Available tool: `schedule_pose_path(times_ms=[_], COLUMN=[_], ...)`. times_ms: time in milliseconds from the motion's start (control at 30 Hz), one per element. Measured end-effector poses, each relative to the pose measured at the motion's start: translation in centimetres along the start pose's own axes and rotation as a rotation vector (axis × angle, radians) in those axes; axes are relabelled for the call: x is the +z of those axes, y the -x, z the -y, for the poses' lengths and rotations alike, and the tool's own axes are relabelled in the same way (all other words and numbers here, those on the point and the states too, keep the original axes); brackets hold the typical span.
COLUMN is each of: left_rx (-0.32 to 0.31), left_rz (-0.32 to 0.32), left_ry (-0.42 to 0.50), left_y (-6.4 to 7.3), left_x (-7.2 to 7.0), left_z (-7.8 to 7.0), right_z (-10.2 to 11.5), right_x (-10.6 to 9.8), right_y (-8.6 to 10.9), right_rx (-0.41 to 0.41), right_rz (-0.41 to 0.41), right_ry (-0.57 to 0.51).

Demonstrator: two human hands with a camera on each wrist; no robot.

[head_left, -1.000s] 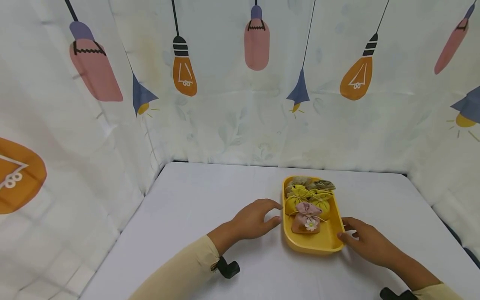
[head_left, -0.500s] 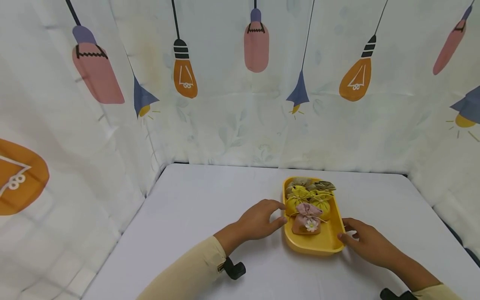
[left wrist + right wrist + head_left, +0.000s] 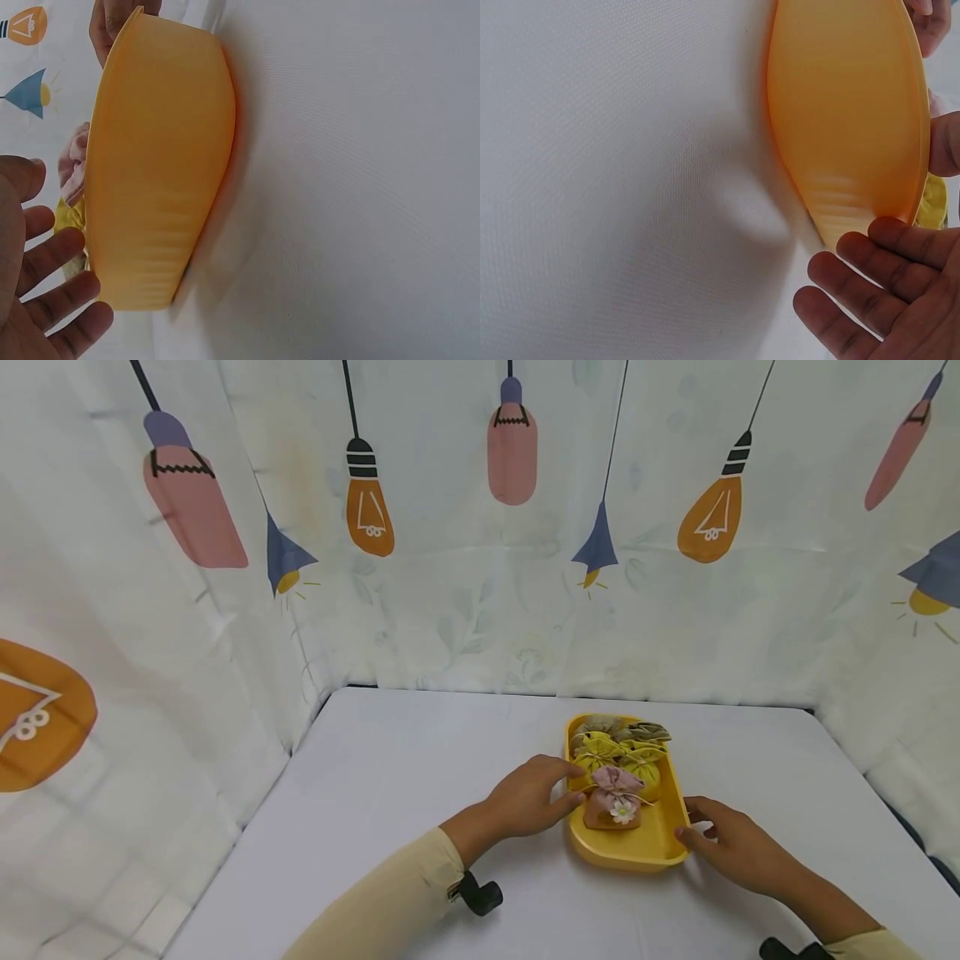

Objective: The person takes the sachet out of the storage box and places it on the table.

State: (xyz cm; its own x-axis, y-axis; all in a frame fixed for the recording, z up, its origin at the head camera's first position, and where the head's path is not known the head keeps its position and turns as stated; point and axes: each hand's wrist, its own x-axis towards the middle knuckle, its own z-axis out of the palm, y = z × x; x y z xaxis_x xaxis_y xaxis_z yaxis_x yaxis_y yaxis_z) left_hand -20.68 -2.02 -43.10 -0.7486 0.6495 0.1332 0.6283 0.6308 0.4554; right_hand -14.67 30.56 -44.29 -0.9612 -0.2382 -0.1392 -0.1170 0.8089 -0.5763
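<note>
A yellow plastic tray (image 3: 656,847) stands on the table, holding several small drawstring pouches. Frontmost is a pink pouch (image 3: 617,781) with a white flower; two yellow pouches (image 3: 641,768) lie behind it, then grey-green pouches (image 3: 648,731) at the far end. My left hand (image 3: 528,793) reaches over the tray's left rim, its fingertips close beside the pink pouch. In the left wrist view its fingers (image 3: 60,300) are spread and loosely bent, with nothing between them. My right hand (image 3: 731,843) holds the tray's right rim, thumb (image 3: 945,146) at the edge and fingers outside.
The white table (image 3: 420,735) meets a printed fabric backdrop (image 3: 465,610) at its back and sides. Black camera mounts (image 3: 480,896) sit at both wrists.
My left hand has moved right, from beside the tray to over its left rim by the pink pouch. The right hand, tray and pouches have stayed in place.
</note>
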Motion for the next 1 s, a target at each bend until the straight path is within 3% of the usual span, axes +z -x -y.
schedule_pose_path(times_ms=[500,1000], left_rx=[0.001,-0.002], left_rz=[-0.012,-0.041], left_ry=[-0.034,-0.111], left_y=[-1.2,-2.9], left_x=[-0.1,0.6], left_z=[-0.6,-1.5], right_z=[0.1,0.1], right_x=[0.0,0.1], right_y=[0.1,0.1], right_rx=[-0.003,-0.006], right_rz=[-0.002,-0.008], right_ry=[-0.010,-0.009])
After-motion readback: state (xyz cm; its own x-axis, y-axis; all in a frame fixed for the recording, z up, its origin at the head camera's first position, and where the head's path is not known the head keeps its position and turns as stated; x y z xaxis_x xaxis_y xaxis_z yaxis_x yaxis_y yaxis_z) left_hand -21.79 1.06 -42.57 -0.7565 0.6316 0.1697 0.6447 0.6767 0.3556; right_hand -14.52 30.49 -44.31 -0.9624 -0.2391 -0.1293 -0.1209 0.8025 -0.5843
